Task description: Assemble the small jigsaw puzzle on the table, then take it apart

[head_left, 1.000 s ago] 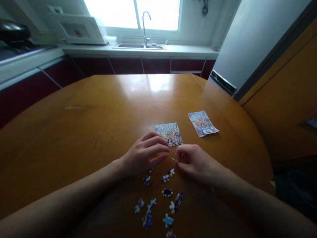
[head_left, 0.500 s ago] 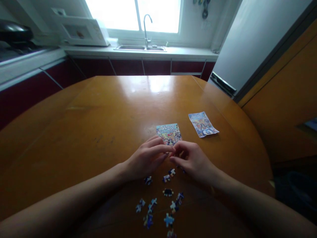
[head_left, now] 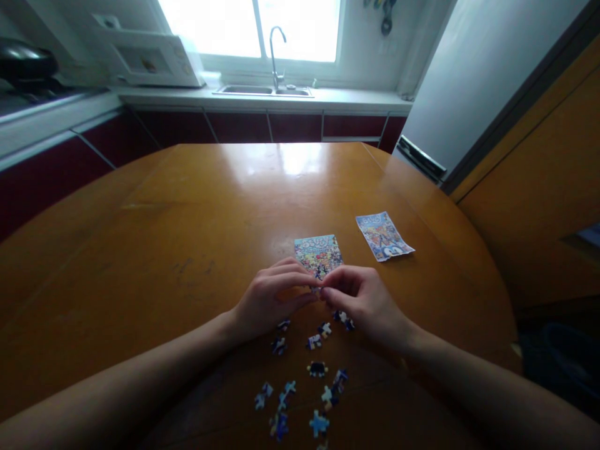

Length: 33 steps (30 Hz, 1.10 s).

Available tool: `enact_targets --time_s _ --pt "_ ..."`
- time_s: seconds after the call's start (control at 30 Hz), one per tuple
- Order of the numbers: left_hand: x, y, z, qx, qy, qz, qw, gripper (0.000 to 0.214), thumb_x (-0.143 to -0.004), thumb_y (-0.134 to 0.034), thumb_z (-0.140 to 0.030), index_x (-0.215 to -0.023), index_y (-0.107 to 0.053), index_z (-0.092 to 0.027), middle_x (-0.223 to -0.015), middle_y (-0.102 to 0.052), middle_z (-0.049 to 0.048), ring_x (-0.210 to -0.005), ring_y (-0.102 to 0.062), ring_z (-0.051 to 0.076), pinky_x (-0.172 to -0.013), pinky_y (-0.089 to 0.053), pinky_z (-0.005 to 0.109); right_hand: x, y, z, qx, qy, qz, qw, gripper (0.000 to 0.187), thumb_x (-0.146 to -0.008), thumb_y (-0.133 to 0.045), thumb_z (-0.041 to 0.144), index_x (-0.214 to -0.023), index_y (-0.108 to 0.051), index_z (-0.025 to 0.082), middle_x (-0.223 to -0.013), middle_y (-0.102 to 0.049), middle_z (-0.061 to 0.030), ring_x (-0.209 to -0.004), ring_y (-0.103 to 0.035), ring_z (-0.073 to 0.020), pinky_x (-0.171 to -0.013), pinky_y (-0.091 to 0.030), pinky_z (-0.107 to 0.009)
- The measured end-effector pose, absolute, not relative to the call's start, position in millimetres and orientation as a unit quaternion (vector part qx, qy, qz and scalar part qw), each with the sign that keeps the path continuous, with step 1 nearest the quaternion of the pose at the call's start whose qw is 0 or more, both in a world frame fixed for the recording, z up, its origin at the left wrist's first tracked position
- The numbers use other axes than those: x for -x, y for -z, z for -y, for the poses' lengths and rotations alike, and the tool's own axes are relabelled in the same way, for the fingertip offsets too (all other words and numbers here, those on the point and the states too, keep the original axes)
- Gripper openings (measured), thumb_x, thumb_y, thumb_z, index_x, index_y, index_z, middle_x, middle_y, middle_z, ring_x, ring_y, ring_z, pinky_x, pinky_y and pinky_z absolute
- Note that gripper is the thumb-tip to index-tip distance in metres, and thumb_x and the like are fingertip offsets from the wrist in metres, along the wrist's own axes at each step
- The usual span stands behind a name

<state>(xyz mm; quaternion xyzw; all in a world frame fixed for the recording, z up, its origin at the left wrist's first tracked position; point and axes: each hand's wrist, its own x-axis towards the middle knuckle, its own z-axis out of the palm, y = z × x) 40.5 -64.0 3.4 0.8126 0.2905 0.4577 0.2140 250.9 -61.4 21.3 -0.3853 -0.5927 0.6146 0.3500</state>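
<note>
My left hand and my right hand meet fingertip to fingertip over the table. Both are closed in a pinch on a small jigsaw puzzle piece, mostly covered by the fingers. Just behind the fingertips lies a colourful picture card, its near edge partly hidden by my hands. Loose puzzle pieces are scattered on the near side, among them a light blue piece, a dark piece and a small group below my right hand.
A creased printed sheet lies to the right of the card on the wooden table. Beyond the table's far edge stands a counter with a sink and a microwave. A fridge rises at the right.
My joined fingertips have shifted slightly left and tilted, and pieces below my right hand show more clearly. The camera view has moved slightly.
</note>
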Motion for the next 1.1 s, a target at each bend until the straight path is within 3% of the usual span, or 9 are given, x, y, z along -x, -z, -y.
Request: enact_targets --time_s 0.3,0.53,0.83,0.97,1.1 --pt "-38 -2 64 -0.817 -0.440 -0.324 0.185 0.013 -0.084 -0.076 -0.019 -0.097 -0.073 -0.019 -0.087 -0.073 0.0048 -0.084 -0.062 0.017 -0.074 -0.056 0.030 -257 -20 57 0.368 -0.574 0.643 0.350 0.015 -0.082 -0.072 0.025 -0.094 -0.070 0.016 -0.079 -0.070 -0.0027 -0.070 -0.063 -0.0137 -0.063 -0.051 -0.027" --pt "-38 -6 65 -0.819 -0.433 -0.322 0.196 0.012 -0.083 -0.076 -0.018 -0.095 -0.073 -0.018 -0.086 -0.073 0.0045 -0.083 -0.061 0.017 -0.075 -0.055 0.031 -263 -26 54 0.348 -0.425 0.768 0.329 0.002 -0.084 -0.070 0.018 -0.086 -0.070 0.018 -0.082 -0.071 -0.0033 -0.076 -0.063 -0.0151 -0.069 -0.051 -0.029" --pt "-37 -3 65 -0.818 -0.417 -0.324 0.228 0.014 -0.084 -0.075 -0.025 -0.097 -0.072 -0.019 -0.087 -0.073 0.0055 -0.085 -0.064 0.018 -0.077 -0.055 0.032 -269 -27 48 0.302 -0.411 0.800 0.318 0.004 -0.086 -0.068 0.016 -0.087 -0.070 0.019 -0.088 -0.070 -0.0039 -0.079 -0.063 -0.0149 -0.072 -0.052 -0.030" --pt "-35 0 64 -0.807 -0.410 -0.356 0.231 0.017 -0.092 -0.065 -0.022 -0.108 -0.070 -0.018 -0.093 -0.073 0.0071 -0.089 -0.064 0.019 -0.081 -0.054 0.034 -285 -31 32 0.363 -0.329 0.816 0.307 0.009 -0.085 -0.064 0.012 -0.084 -0.070 0.018 -0.084 -0.070 -0.0038 -0.076 -0.063 -0.0157 -0.070 -0.050 -0.030" --pt "-35 1 63 -0.808 -0.395 -0.369 0.236 0.016 -0.096 -0.057 -0.019 -0.104 -0.071 -0.018 -0.094 -0.072 0.0069 -0.091 -0.063 0.019 -0.083 -0.053 0.035 -295 -30 21 0.401 -0.282 0.835 0.251 0.016 -0.082 -0.063 0.006 -0.075 -0.071 0.018 -0.081 -0.071 -0.0046 -0.074 -0.063 -0.0167 -0.069 -0.049 -0.031"
